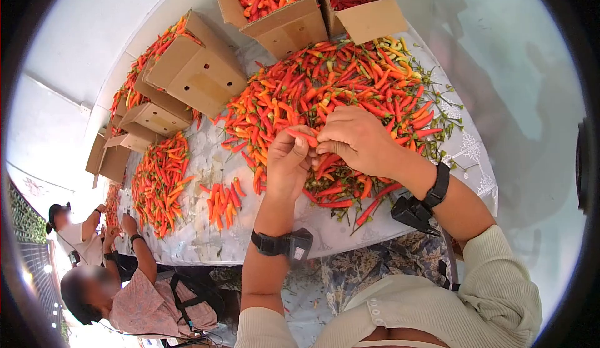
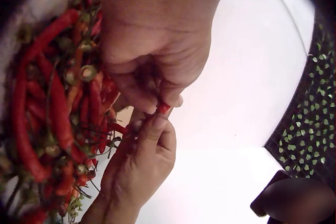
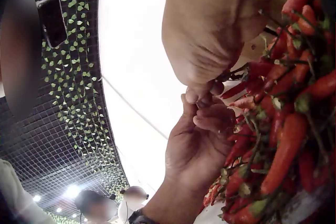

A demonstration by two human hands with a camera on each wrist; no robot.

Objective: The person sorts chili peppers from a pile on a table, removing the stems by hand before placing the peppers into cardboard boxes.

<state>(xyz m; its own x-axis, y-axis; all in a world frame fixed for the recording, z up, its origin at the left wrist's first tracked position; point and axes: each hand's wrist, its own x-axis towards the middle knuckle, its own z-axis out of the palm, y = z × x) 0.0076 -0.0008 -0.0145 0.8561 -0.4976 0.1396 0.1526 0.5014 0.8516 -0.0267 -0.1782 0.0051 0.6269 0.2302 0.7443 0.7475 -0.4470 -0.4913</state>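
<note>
Over the big heap of chili peppers (image 1: 275,107), both hands meet at one red chili pepper (image 1: 303,137). My left hand (image 1: 287,164) holds its body between thumb and fingers. From the other side my right hand (image 1: 356,139) pinches at one end of the same chili, where its fingertips cover that end. In the left wrist view only a small red bit of the chili (image 2: 164,108) shows between the fingertips. The right wrist view has the thumb and fingers of the two hands close together, mostly hiding the chili.
Cardboard boxes (image 1: 209,76) of chilies line the far side of the table (image 1: 262,229). A small pile of chilies (image 1: 223,204) lies left of my left hand, with a larger pile (image 1: 161,185) beyond. Two people sit at the left; one wears a pink shirt (image 1: 153,307).
</note>
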